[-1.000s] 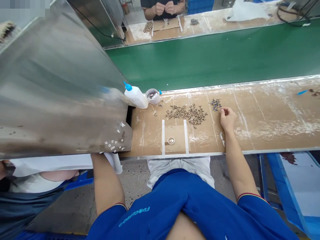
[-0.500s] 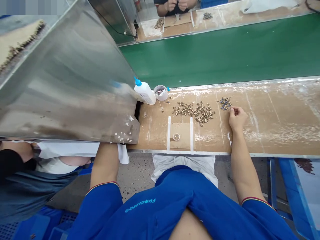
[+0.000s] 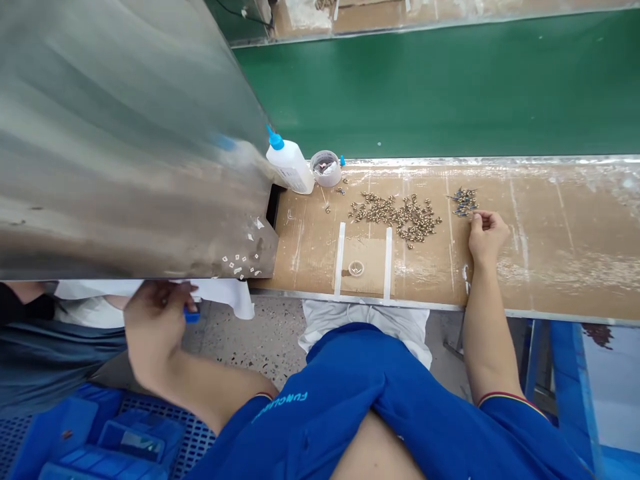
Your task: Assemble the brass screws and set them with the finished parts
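My right hand rests on the brown worktop, fingers curled in a pinch beside a small heap of bluish metal parts; what it pinches is too small to name. A larger scatter of brass-coloured parts lies to its left. My left hand is below the table edge, under the steel housing, closed on a small blue object. A small clear ring sits between two white strips.
A white glue bottle with a blue cap and a small round cup stand at the back of the worktop. Beyond runs a green conveyor belt. Blue crates sit on the floor at left, beside another person's clothing.
My left arm has come out from under the steel housing, and the hand now shows, holding a small blue object. The view has tilted down. My right hand has barely moved.
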`<state>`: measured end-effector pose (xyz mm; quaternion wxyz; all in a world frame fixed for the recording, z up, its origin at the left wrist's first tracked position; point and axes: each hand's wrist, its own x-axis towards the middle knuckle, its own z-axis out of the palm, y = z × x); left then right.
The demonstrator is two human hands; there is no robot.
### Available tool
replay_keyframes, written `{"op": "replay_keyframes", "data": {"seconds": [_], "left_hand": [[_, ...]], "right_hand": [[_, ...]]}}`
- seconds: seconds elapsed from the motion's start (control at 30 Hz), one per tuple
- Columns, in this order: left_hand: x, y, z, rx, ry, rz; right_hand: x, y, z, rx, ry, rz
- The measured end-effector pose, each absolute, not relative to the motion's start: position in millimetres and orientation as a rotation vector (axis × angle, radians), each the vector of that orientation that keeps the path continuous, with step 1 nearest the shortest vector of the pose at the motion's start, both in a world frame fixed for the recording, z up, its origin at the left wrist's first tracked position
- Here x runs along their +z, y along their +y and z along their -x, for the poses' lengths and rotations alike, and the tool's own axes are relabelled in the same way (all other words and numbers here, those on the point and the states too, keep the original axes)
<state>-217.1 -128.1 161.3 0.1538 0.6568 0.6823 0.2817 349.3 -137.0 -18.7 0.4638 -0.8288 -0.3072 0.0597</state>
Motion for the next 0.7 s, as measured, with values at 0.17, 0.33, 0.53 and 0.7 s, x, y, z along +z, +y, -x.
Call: {"op": "replay_keyframes", "data": {"seconds": [0.17, 0.33, 0.53, 0.7], "left_hand": [[157, -154, 188, 0.58, 1.462, -1.571], [98, -90, 104, 0.405, 0.935, -1.5], [22, -8, 8, 0.375, 0.615, -1.162], [-5, 5, -19, 0.414, 0.591, -0.85]], "right_hand": [[-7, -138, -343, 0.17, -0.751, 2.08], [-4, -139, -341, 0.159, -0.735, 2.092], [-7, -140, -343, 0.169, -0.715, 2.054], [-3, -147, -305, 0.163, -0.761, 1.859]]}}
